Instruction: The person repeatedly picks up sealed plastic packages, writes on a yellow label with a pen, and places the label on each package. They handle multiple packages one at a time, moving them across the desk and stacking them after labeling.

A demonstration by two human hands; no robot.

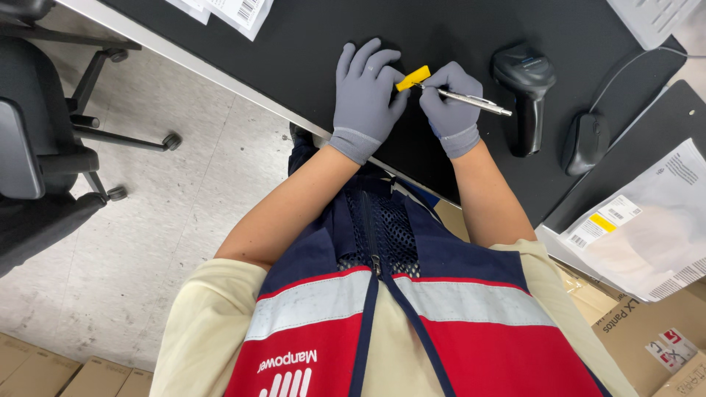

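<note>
Both hands wear grey knit gloves with ribbed cuffs. The torso carries a cream short-sleeved shirt under a red-and-navy vest. The vest has a grey reflective band, a mesh panel and a central zip.

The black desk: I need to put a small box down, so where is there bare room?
Bare desk lies beyond the left hand, up to the papers. It is crowded right of the right hand: scanner, mouse, grey mailers.
</note>
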